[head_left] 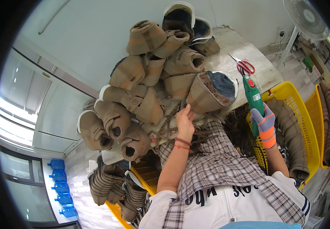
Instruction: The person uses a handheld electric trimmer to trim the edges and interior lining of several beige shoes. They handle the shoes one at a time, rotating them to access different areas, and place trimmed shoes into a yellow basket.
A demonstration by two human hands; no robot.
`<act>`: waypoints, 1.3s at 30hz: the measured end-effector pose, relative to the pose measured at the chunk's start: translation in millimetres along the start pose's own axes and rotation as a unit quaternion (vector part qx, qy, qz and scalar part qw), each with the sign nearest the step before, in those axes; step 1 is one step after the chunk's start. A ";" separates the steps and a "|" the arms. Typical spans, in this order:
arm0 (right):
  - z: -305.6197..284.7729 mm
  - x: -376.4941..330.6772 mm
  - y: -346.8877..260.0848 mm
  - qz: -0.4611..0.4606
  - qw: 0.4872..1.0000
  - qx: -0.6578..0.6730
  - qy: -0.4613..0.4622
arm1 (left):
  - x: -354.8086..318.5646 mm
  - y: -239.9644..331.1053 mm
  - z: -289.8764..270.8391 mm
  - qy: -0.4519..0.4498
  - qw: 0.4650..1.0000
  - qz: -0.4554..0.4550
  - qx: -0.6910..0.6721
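Observation:
My bare left hand [186,121], with red cords at its wrist, pinches the lower left edge of a tan, fur-lined shoe upper [205,95]. This upper has a dark blue inside and a white rim, and lies at the table's front edge. My right hand [264,121], in a grey and orange glove, is wrapped round a green handheld power tool [253,95] with a red button. The tool points away from me, just right of the upper. Red-handled scissors [245,67] lie beyond its tip. Where the tool's tip ends is hard to make out.
Many more tan shoe uppers [134,103] are heaped on the worn table [262,68] at left and back. Yellow baskets [313,152] with stacked uppers stand right, others lower left. A white fan [306,17] is far right. Blue water bottles [61,187] line the left wall.

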State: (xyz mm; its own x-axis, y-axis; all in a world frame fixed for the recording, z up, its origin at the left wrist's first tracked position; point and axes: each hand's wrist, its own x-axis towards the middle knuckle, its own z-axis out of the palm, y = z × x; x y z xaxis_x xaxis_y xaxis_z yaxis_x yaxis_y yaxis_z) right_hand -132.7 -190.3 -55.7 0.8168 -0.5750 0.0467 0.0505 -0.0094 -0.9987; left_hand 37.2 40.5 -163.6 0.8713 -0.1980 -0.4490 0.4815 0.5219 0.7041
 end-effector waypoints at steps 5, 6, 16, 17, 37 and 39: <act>-3.5 9.6 8.0 -0.026 0.999 -0.031 0.008 | -3.9 36.3 47.2 -0.116 0.986 -0.104 -0.057; -6.4 11.3 10.6 -0.056 0.996 -0.063 0.012 | -8.2 49.1 55.5 -0.140 0.986 -0.077 -0.054; 10.0 -4.2 -22.4 -0.350 0.846 -0.393 -0.080 | -80.5 180.3 2.2 -0.168 0.967 -0.031 -0.190; 11.9 -6.7 -23.2 -0.372 0.823 -0.420 -0.087 | -82.0 185.1 -5.8 -0.146 0.970 -0.028 -0.194; 39.8 -26.0 -26.5 -0.519 0.750 -0.394 -0.115 | -110.1 195.4 -46.4 -0.119 0.966 -0.022 -0.231; 43.2 -24.0 -26.6 -0.529 0.752 -0.375 -0.118 | -108.5 192.4 -45.6 -0.123 0.963 -0.037 -0.236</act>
State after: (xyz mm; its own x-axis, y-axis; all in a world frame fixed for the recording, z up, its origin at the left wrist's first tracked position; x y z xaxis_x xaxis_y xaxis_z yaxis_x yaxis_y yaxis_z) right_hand -128.9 -140.9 -29.3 0.6310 0.2385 0.7382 0.4771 -0.8696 -0.1269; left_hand 31.0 200.2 -4.6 0.8604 -0.4093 -0.3035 0.4966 0.8068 0.3200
